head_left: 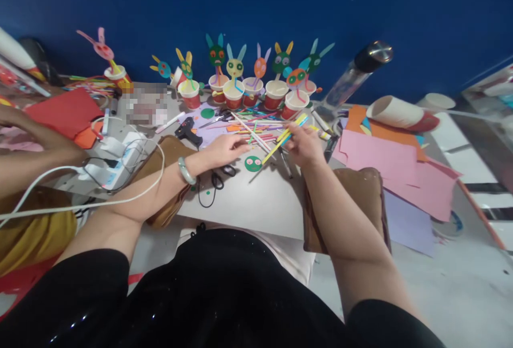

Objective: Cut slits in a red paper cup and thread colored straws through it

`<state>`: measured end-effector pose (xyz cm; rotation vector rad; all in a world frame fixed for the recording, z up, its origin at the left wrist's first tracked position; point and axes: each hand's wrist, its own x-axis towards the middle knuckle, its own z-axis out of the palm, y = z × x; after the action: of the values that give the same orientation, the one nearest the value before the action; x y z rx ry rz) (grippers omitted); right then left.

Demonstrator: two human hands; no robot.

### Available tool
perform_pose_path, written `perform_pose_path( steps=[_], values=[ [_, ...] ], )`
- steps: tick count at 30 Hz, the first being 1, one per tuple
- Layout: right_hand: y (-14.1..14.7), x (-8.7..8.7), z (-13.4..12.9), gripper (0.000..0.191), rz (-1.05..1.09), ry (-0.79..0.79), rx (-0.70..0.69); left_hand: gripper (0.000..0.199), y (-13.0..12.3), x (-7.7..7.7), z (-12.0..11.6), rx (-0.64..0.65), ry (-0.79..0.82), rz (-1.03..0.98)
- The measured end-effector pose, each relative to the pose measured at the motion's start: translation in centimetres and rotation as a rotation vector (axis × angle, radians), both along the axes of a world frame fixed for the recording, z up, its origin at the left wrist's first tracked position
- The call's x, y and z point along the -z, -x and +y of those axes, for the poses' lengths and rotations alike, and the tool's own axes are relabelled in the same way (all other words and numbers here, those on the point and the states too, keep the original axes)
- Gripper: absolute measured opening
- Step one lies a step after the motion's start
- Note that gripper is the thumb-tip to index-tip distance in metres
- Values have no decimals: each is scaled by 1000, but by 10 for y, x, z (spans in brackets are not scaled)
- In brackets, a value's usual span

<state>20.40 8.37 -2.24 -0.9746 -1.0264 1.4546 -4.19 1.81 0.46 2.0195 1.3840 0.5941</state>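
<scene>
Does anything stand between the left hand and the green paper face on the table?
Nothing visible seems to stand in the way: the green paper face lies close to the left hand, uncovered. On its right side, a yellow stick in the right hand slants down to its edge; whether they touch is unclear.

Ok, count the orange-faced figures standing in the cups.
2: the lilac-eared one near the middle of the row, and the blue-eared one to its right, beyond your right hand. Figures overlap at the right, so another could be hidden there.
</scene>
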Motion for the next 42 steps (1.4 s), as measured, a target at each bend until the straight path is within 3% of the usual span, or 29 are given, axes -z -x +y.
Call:
perform_pose_path(
  steps=[2,6,12,21,28,35,38,42],
  values=[
    [8,4,-9,47,-73,-37,-74,39,-24,5,10,90,90,-201],
    [14,9,-20,49,-206,-125,-162,45,-49,16,21,113,271,-335],
    [14,8,-23,49,-258,-130,-167,31,-48,29,16,66,442,-535],
    [17,16,-24,49,-179,-58,-168,51,-47,19,8,43,670,-659],
    [18,12,-27,50,-148,-58,-204,48,-49,17,2,47,667,-703],
    [21,11,-28,52,-49,65,-261,43,-49,19,2,91,730,-766],
    [22,6,-30,57,-204,-28,-199,42,-49,26,4,71,724,-757],
    [-2,-19,-24,50,-547,-292,11,47,-47,30,6,38,698,-744]
  ],
)
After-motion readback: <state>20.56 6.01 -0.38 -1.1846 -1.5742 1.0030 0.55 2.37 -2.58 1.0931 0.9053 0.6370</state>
